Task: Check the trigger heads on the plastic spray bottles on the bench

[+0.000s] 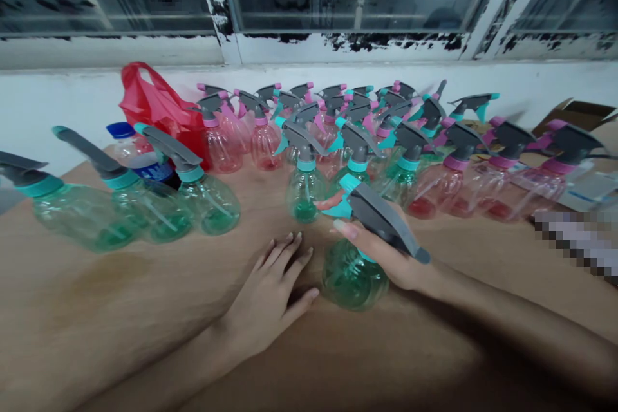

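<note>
My right hand (381, 251) grips the neck of a green spray bottle (353, 275) under its grey and teal trigger head (381, 215); the bottle stands on the wooden table (120, 309). Just left of the bottle, my left hand (270, 299) lies flat on the table with its fingers spread, holding nothing. Behind them stand several green spray bottles (305, 190) and pink spray bottles (447, 190) in a crowded group.
Three green spray bottles (159, 206) stand at the left, with a blue-capped water bottle (138, 154) and a red plastic bag (157, 106) behind them. A cardboard box (577, 112) sits at the far right. A white wall and window run along the back.
</note>
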### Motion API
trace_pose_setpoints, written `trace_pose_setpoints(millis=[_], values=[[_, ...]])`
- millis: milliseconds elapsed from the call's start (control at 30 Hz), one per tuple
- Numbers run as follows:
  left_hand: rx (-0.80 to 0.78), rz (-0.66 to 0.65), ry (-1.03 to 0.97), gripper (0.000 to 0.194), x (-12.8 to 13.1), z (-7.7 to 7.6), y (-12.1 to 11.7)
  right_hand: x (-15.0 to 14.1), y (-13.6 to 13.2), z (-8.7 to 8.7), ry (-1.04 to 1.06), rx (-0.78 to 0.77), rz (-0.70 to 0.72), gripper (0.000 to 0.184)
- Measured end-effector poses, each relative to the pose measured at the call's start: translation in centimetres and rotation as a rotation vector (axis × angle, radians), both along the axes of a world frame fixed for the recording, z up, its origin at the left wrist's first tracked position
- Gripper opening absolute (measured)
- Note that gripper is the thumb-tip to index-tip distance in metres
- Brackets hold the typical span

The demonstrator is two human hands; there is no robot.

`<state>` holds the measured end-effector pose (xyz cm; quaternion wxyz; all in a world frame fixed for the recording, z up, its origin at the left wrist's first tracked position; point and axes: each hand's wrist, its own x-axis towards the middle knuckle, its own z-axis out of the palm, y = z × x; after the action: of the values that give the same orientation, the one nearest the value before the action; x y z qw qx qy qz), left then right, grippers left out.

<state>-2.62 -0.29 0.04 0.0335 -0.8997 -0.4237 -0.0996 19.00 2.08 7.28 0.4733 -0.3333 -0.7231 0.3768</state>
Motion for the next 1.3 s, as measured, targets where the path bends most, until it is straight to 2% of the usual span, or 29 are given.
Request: trace_pose_setpoints(millis=[267, 633, 833, 900, 1100, 1300], values=[[0.004, -0.002, 0.007, 0.057, 0.01, 0.05, 0.07, -0.05, -0.2, 0.63, -0.014, -0.009, -0.002, 0.019], [-0.021, 0.02, 0.029, 0.056, 0.17, 0.53, -0.02, -0.05, -0.25, 0.56, 0.004, -0.033, 0.014, 0.022], [0.005, 0.003, 0.005, 0.056, 0.01, 0.11, 0.05, -0.2, 0.12, 0.44, -0.025, 0.068, -0.047, 0.009], [0.017, 0.004, 0.001, 0.056, -0.04, -0.02, 0.05, -0.2, 0.19, 0.57, -0.033, 0.087, -0.058, 0.014], [0.029, 0.0, 0.003, 0.055, -0.06, -0.05, 0.08, -0.04, 0.02, 0.78, -0.017, 0.039, 0.002, 0.015], [0.039, -0.014, -0.007, 0.055, -0.04, -0.11, 0.1, 0.05, -0.21, 0.68, -0.016, 0.002, 0.004, 0.017]])
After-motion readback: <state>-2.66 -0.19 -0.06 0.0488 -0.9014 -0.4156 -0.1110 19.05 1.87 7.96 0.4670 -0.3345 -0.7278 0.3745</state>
